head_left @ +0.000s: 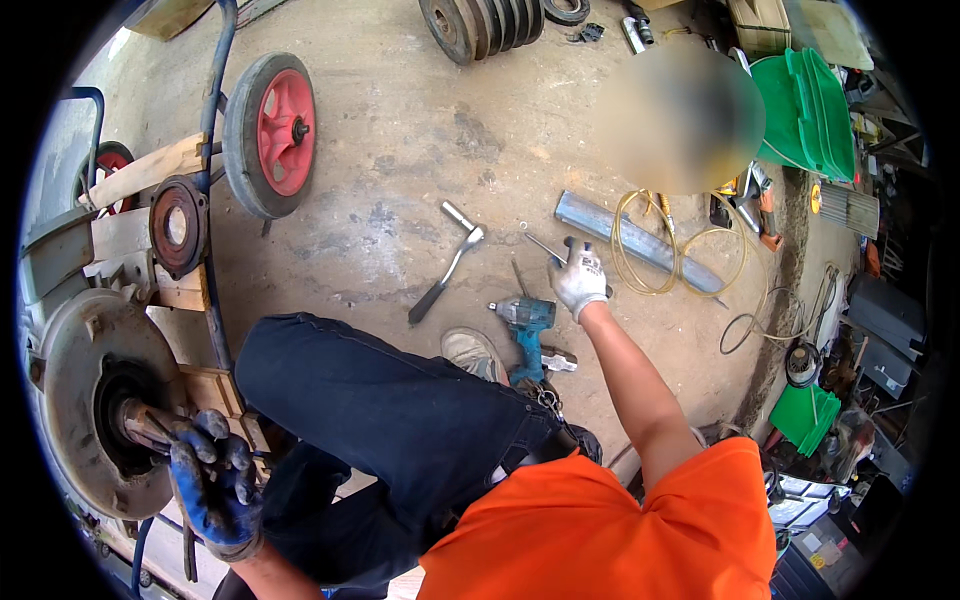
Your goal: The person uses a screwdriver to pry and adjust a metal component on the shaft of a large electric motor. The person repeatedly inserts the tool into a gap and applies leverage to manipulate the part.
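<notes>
– White-gloved right hand, head view: pose?
– Forearm reaching forward from the orange sleeve, elbow almost straight, back of the glove upward. Fingers curled around a slim metal tool; its shank projects ahead and to the left, a dark end shows on the opposite side of the fist.
– Tool position?
– Over the concrete floor, toward that floor's right edge, near the left part of a steel bar. Contact with the floor: cannot tell. Ratchet wrench well to its left; teal power driver closer to the body, just beside the shoe.
– Left hand?
– Toward the floor's left edge, outside the bent knee. Blue-and-dark glove, fingers loosely bent, pointing forward, close by the shaft of a round metal housing.
– Its grip?
– Cannot tell whether the fingertips pinch anything or touch the shaft.
</notes>
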